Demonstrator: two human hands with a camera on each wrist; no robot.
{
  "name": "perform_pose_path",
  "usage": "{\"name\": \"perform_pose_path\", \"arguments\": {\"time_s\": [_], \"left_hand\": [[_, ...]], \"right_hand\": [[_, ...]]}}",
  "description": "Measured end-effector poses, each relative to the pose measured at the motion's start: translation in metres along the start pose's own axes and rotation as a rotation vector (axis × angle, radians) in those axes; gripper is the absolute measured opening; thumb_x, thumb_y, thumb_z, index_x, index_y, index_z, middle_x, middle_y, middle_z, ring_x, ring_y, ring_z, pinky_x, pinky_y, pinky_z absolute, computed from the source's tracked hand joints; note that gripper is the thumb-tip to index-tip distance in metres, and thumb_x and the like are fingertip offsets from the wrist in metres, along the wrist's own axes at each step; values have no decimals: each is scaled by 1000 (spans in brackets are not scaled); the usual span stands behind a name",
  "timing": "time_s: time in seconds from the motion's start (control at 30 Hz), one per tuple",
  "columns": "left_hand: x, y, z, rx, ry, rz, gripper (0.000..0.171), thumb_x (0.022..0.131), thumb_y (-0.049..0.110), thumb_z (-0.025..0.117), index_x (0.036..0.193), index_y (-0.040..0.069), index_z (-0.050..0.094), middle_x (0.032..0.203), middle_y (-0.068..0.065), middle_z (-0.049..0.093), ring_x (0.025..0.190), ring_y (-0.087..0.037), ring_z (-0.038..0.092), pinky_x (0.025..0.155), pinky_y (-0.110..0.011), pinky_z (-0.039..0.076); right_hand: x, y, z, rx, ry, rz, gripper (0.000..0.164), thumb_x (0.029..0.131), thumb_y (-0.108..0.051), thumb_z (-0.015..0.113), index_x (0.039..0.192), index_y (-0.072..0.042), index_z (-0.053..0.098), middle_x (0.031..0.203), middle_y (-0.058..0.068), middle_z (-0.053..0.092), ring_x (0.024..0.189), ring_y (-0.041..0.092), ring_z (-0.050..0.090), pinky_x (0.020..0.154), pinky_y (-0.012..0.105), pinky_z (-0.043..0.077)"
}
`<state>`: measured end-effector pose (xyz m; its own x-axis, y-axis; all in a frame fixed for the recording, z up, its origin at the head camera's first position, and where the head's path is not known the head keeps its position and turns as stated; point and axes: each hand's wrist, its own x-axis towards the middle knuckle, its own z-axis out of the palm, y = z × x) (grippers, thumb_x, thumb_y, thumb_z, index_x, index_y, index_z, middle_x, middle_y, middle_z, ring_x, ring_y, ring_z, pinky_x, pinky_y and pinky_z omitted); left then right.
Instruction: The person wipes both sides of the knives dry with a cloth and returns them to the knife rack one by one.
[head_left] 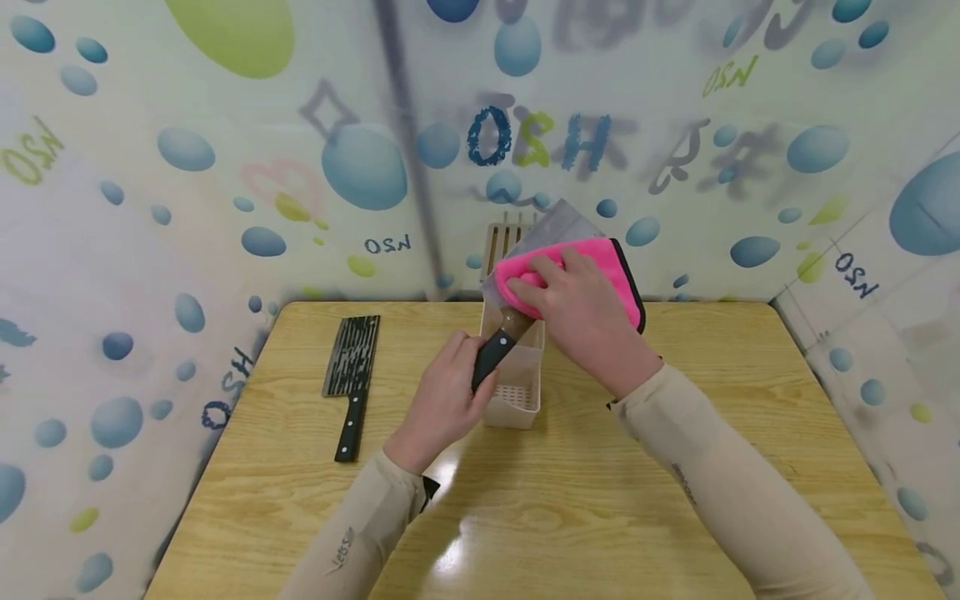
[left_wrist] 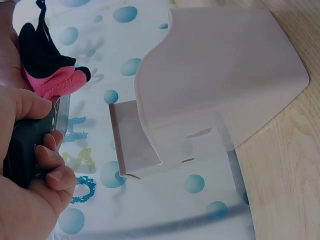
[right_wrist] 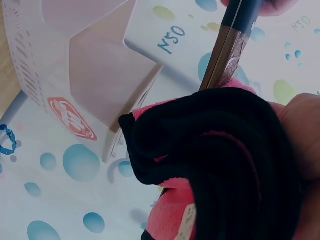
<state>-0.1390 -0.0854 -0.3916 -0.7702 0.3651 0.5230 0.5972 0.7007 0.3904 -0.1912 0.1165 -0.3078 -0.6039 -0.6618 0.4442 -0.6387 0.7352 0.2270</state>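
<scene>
My left hand (head_left: 442, 392) grips the black riveted handle of a cleaver (head_left: 564, 223), whose broad grey blade points up and to the right. Over the blade lies a pink cloth (head_left: 613, 271) with black edging, pressed there by my right hand (head_left: 588, 321), fingers bent across it. The cloth hides much of the blade. In the right wrist view the folded cloth (right_wrist: 225, 145) wraps about the blade beside the brown metal neck. Both hands are raised in front of a pale knife holder (head_left: 517, 404). A second cleaver (head_left: 351, 358), with a dark streaked blade, lies on the left.
The holder's slotted top (head_left: 498, 250) rises behind the held blade, and its perforated base stands on the wooden table (head_left: 247, 500). A wall covering (head_left: 247, 192) printed with blue and green spots encloses the table at the back and sides.
</scene>
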Motion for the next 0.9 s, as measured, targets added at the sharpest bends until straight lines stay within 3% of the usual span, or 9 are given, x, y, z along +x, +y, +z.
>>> {"name": "perform_pose_path", "arguments": {"time_s": [0.23,0.5,0.9], "left_hand": [[0,2,-1,21,-7,2,24,93,15,57,109,-3,58,92,-8,51,70,-16,45,57,-28,42],[0,3,-1,46,-14,18,23,92,13,57,109,-2,58,91,-7,49,69,-15,44,57,-28,41],[0,3,1,97,-17,32,23,93,13,55,109,-2,58,90,-7,49,72,-15,44,59,-28,42]], "right_hand": [[2,2,2,17,10,-13,38,89,0,63,121,-19,69,107,12,62,88,31,51,79,39,48],[2,2,0,32,9,-105,42,90,2,63,120,-26,70,100,9,60,84,28,44,73,36,41],[2,4,0,8,18,-153,39,89,-3,66,119,-27,69,112,8,60,86,30,47,74,40,43]]}}
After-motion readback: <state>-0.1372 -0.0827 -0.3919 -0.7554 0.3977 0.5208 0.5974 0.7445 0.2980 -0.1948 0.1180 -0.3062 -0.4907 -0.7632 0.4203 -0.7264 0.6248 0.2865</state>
